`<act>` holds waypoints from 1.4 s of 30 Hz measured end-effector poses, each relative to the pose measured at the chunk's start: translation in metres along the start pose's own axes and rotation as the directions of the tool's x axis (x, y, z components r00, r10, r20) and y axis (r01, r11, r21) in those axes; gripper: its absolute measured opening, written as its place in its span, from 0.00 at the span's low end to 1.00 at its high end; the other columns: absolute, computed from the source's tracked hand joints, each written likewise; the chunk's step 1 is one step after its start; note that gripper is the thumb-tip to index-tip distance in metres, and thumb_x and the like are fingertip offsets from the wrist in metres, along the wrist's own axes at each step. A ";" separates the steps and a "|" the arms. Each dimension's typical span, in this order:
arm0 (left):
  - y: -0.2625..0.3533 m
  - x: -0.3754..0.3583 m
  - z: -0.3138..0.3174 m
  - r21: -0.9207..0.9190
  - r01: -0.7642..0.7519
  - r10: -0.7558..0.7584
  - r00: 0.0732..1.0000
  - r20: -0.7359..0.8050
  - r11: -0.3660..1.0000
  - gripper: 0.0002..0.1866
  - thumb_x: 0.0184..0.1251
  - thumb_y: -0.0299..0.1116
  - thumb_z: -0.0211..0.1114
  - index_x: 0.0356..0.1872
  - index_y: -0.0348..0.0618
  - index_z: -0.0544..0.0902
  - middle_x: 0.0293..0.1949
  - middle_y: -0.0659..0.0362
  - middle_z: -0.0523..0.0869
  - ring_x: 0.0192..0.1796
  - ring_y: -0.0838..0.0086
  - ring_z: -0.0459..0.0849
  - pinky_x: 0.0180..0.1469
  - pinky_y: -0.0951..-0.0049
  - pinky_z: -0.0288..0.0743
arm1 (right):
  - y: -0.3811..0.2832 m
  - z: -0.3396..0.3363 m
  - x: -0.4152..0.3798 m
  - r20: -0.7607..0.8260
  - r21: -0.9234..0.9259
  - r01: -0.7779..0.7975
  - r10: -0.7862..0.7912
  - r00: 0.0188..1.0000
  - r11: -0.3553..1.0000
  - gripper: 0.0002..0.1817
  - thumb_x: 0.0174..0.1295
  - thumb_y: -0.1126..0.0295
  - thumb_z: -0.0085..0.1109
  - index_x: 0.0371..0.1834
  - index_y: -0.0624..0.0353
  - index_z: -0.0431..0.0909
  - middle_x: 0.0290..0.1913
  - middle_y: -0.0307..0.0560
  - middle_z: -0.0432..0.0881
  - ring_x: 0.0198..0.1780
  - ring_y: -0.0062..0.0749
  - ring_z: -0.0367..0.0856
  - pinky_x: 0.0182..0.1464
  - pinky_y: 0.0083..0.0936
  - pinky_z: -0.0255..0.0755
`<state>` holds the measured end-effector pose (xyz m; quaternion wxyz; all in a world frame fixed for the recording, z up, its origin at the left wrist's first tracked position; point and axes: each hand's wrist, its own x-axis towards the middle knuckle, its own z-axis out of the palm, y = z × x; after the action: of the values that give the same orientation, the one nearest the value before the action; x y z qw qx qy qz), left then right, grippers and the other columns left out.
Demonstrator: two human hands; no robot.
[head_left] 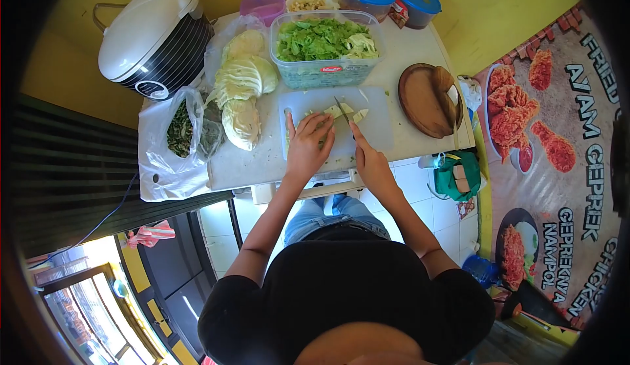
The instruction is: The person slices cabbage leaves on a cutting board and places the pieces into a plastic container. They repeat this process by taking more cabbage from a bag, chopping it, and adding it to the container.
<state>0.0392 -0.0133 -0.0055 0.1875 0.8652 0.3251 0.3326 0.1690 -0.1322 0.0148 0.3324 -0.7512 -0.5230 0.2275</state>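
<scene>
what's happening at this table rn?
A person is cutting pale cabbage pieces on a translucent cutting board. The right hand grips a knife, its blade among the pieces; the left hand is spread over cut bits beside it. Just behind the board, a clear tub holds shredded greens. Larger cabbage chunks lie on the left, and a round wooden board or dish sits on the right.

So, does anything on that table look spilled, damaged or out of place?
Nothing looks damaged or badly spilled. The only slight untidiness is some small green scraps by the near edge of the cutting board, away from the main pieces; they look like strays from the cutting.
</scene>
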 end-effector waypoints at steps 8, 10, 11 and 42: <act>-0.001 -0.001 0.001 0.065 -0.016 0.017 1.000 -0.016 0.998 0.14 0.63 0.35 0.66 0.50 0.50 0.87 0.50 0.66 0.83 0.58 0.67 0.77 0.74 0.41 0.42 | 0.002 -0.009 -0.030 0.078 -0.005 -0.114 0.114 0.990 0.993 0.29 0.73 0.72 0.43 0.77 0.40 0.55 0.29 0.65 0.79 0.28 0.55 0.81 0.38 0.39 0.76; -0.002 -0.001 0.000 0.098 -0.039 0.039 0.999 -0.002 0.994 0.15 0.63 0.36 0.66 0.50 0.50 0.87 0.50 0.66 0.82 0.58 0.66 0.75 0.74 0.40 0.41 | 0.005 -0.011 -0.032 0.072 0.049 -0.112 0.108 0.992 0.993 0.29 0.74 0.72 0.44 0.77 0.40 0.57 0.28 0.62 0.78 0.27 0.46 0.79 0.38 0.34 0.75; -0.002 -0.001 -0.001 0.100 -0.039 0.040 0.999 -0.005 0.994 0.15 0.63 0.36 0.66 0.50 0.50 0.87 0.50 0.66 0.82 0.58 0.66 0.75 0.74 0.40 0.41 | 0.007 -0.012 -0.032 0.067 0.102 -0.107 0.100 0.993 0.989 0.28 0.74 0.73 0.44 0.76 0.40 0.58 0.27 0.59 0.76 0.26 0.37 0.77 0.38 0.29 0.74; -0.004 -0.003 0.002 0.011 0.015 -0.014 0.999 -0.043 1.000 0.13 0.62 0.34 0.66 0.47 0.46 0.88 0.48 0.65 0.85 0.57 0.69 0.77 0.74 0.39 0.42 | -0.012 0.005 -0.001 0.082 -0.046 0.007 -0.003 0.997 0.999 0.33 0.70 0.75 0.45 0.77 0.46 0.52 0.25 0.67 0.78 0.27 0.61 0.80 0.34 0.49 0.73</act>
<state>0.0377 -0.0129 -0.0102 0.1779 0.8565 0.3371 0.3480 0.1576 -0.1288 0.0203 0.2938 -0.7473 -0.5433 0.2452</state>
